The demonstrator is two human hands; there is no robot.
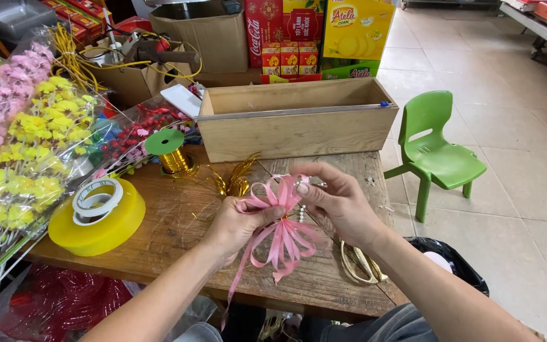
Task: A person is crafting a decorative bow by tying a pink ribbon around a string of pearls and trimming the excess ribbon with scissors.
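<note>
A pink ribbon bow (282, 221) with looped top and long trailing tails hangs above the wooden table (178, 221). My left hand (238, 225) pinches the bow at its knotted middle. My right hand (340, 202) holds the upper loops between thumb and fingers; a short string of small white beads shows beside the knot. A gold ribbon ornament (235, 180) lies on the table just behind the bow.
A long wooden box (295, 120) stands at the table's back. A gold ribbon spool with green cap (171, 152), large yellow tape roll (99, 215) and wrapped artificial flowers (26, 139) fill the left. Gold-handled scissors (362, 266) lie under my right forearm. Green plastic chair (435, 149) stands right.
</note>
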